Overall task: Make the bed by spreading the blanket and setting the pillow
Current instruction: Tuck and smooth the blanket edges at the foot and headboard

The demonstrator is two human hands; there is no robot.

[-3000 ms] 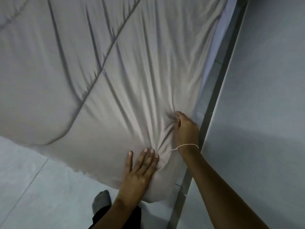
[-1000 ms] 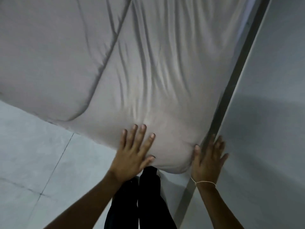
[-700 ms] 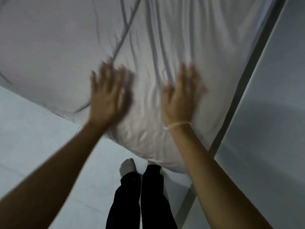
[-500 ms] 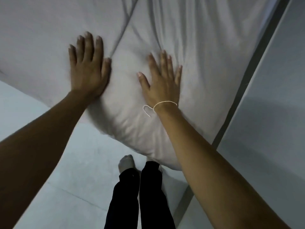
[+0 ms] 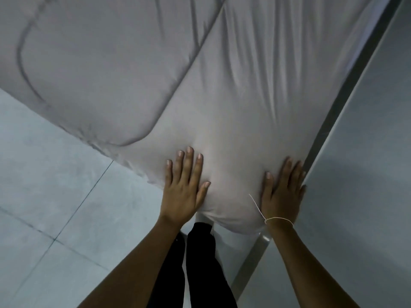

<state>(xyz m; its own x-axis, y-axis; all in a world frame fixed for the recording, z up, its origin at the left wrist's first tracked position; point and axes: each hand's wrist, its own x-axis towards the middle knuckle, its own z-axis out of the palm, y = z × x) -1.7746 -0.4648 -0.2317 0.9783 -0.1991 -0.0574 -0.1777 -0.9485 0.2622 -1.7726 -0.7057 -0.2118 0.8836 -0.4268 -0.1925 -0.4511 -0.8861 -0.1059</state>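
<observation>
2 hands flat on the blanket's near corner

Head view: the grey blanket (image 5: 222,85) lies spread over the bed (creased at right); left hand (image 5: 184,187) and right hand (image 5: 282,192) press it, fingers straight, grasping nothing, beside the wall (image 5: 367,152).

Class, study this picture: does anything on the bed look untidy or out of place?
Yes. The blanket shows long creases on its right half, above the right hand; the left hand presses its near corner flat.
</observation>
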